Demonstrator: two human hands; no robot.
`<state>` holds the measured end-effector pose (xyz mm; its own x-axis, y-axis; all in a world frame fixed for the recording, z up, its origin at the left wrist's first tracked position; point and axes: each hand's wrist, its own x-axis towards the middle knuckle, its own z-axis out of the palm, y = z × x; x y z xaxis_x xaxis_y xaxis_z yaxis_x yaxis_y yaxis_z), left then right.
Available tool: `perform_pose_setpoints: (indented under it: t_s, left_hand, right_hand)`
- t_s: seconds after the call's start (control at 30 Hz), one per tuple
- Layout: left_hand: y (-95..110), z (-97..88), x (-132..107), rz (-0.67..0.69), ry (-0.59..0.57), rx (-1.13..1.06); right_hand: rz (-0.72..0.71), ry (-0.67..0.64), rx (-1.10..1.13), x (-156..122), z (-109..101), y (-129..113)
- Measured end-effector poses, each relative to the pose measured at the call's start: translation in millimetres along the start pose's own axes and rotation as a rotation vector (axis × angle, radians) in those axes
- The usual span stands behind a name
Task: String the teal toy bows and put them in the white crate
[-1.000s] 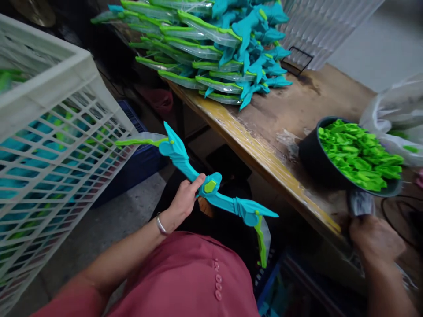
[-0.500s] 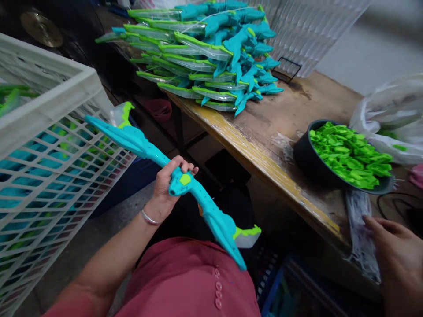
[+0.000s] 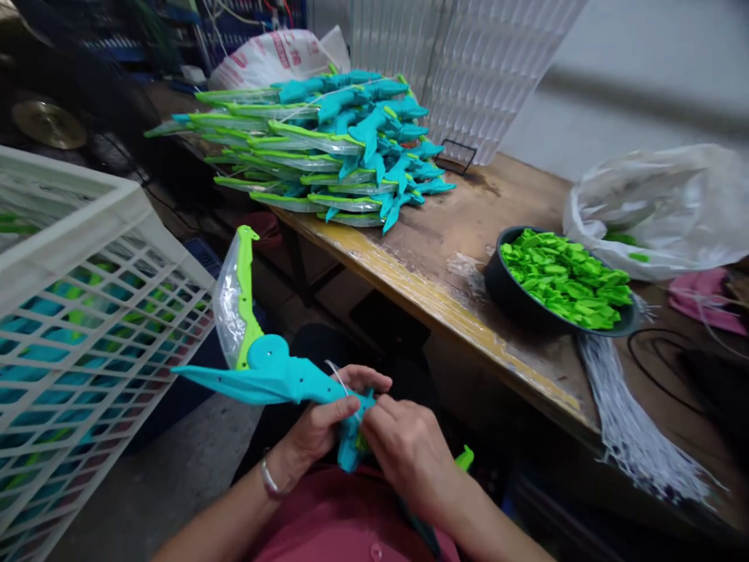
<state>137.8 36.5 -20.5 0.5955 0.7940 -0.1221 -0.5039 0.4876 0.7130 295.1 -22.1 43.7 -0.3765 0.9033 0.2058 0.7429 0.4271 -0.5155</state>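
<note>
A bow-shaped turquoise plastic toy [image 3: 269, 382] lies across my lap, with a lime-green and clear blade-like part [image 3: 237, 300] standing up at its left end. My left hand [image 3: 328, 414] is closed around the toy's middle, thumb on top. My right hand [image 3: 406, 445] pinches at the same middle section, its fingertips close to the left thumb. A thin white string [image 3: 336, 373] sticks up by the left fingers. What the right fingertips grip is mostly hidden; it appears to be this string. The toy's far end is largely behind the right hand and forearm.
Finished-looking toys are stacked in a pile [image 3: 351, 148] on the wooden table [image 3: 468, 203]. A dark bowl [image 3: 497, 289] holds lime-green pieces, beside a bundle of white strings [image 3: 632, 421] and a plastic bag [image 3: 661, 211]. A white slatted crate [image 3: 117, 203] of toys stands left.
My right hand has left the string bundle and come to the toy's middle beside my left hand. The toy has turned in my left hand, and a white string now shows at it.
</note>
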Motion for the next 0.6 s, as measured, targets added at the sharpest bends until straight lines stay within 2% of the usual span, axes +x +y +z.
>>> perform_pose_setpoints:
  t_s: [0.07, 0.13, 0.2, 0.27, 0.3, 0.33, 0.4, 0.47, 0.5, 0.53, 0.6]
  left_hand:
    - [6, -3.1, 0, 0.048, 0.061, 0.034]
    - [11, -6.4, 1, 0.074, 0.08, 0.039]
    - [14, -7.7, 1, 0.098, 0.009, 0.001]
    - [15, -5.7, 0, 0.126, -0.099, -0.02]
    - [15, -3.6, 0, 0.134, -0.148, -0.011]
    - [15, -0.9, 0, 0.136, -0.191, 0.01]
    - [13, 4.4, 2, 0.136, -0.259, 0.071]
    - [10, 7.8, 3, 0.151, -0.298, 0.128]
    - [8, 8.2, 4, 0.158, -0.31, 0.152]
    - [5, 7.6, 4, 0.16, -0.316, 0.168]
    - [0, 4.7, 2, 0.142, -0.319, 0.173]
  right_hand:
    - [-0.007, -0.125, 0.063, -5, -2, -2]
    - [0.028, -0.189, 0.284, -8, -8, 5]
    - [0.122, -0.087, 0.459, -3, -13, 18]
    - [0.269, 0.058, 0.513, 10, -13, 35]
    - [0.337, 0.079, 0.534, 18, -11, 42]
    - [0.392, 0.038, 0.575, 27, -7, 49]
    - [0.478, -0.182, 0.738, 47, 1, 58]
    - [0.564, -0.397, 0.99, 65, 9, 59]
    - [0.606, -0.434, 1.137, 73, 12, 57]
    - [0.638, -0.413, 1.282, 81, 14, 55]
    - [0.651, -0.275, 1.515, 94, 14, 49]
